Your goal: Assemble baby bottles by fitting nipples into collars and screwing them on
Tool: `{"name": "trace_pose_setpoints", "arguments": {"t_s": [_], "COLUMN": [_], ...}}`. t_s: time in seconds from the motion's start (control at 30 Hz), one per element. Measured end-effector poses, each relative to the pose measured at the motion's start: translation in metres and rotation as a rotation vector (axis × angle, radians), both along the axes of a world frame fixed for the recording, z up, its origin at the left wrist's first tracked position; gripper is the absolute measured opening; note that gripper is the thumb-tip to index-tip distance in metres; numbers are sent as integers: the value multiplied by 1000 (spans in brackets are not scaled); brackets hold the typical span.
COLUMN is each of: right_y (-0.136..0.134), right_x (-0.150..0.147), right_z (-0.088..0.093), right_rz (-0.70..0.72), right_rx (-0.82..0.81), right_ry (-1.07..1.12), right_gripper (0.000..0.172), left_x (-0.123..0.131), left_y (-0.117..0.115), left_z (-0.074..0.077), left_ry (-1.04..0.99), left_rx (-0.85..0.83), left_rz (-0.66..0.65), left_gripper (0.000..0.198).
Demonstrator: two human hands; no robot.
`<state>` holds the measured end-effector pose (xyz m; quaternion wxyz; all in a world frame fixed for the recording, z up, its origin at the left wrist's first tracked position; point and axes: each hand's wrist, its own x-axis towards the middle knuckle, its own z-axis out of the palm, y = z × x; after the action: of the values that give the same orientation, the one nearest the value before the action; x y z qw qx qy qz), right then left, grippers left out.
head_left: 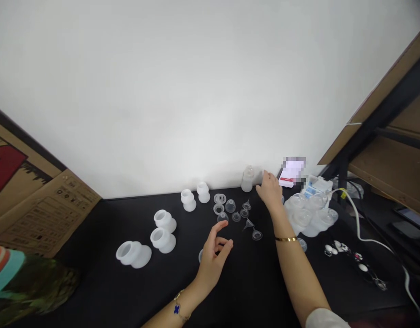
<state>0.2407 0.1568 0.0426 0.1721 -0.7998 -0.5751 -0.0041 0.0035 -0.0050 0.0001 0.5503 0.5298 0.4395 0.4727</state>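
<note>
A black desk (103,291) runs along a plain white wall (196,91). At its left end, a printed cardboard box (73,205) leans into the space, with a dark jar (42,284) under an orange and turquoise lid in front of it. To the right are a lit phone (291,171), a blue-and-white packet (314,186), a looping white cable (358,223) and a tangle of black-and-white trinkets (358,258), all below a dark-framed shelf (389,148) with cardboard on it.

The right hand (270,191) reaches toward the wall, between the phone and a small capped bottle (247,180) that stands upright just beside its fingers; I cannot tell whether it grips anything. Its forearm passes close by a cluster of capped bottles (310,216), hiding the desk beneath. The left hand (212,259) is open and holds nothing, fingers loosely bent and thumb apart; it partly covers a clear round piece (200,256).

Five open bottles (165,221) dot the left half, milky and matte, with wide round mouths and pinched waists. Between them and the right forearm lie the see-through parts: flat rings (218,209), smooth domes (230,206) and thin, soft-looking teats (256,234) with pointed tips.
</note>
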Motion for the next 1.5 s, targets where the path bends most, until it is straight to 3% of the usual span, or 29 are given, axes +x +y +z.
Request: {"name": "trace_pose_setpoints", "arguments": {"t_s": [0.13,0.27,0.57,0.7,0.87,1.17,1.5], "right_y": [-8,-7,-10,-15,-24,-48,-70], "right_x": [6,7,-10,-20,-24,-25,-22], "right_z": [2,-4,1,4,4,-19,-21], "right_rz": [-74,-60,213,311,334,279,191], "right_rx": [-219,-427,-580,-565,-504,-350,-129], "right_ry": [-23,-16,5,29,8,-75,-122], "right_gripper": [38,26,34,34,42,49,45], "left_x": [-1,-2,0,0,1,4,3], "left_y": [0,-1,1,1,3,4,6], "left_z": [-1,-1,0,-3,-3,0,2], "left_ry": [22,77,87,94,94,156,317], "left_rx": [-16,-43,-44,-23,-13,40,133], "left_rz": [-27,-45,-30,-37,-35,-84,-65], "left_gripper": [46,49,48,47,43,30,26]}}
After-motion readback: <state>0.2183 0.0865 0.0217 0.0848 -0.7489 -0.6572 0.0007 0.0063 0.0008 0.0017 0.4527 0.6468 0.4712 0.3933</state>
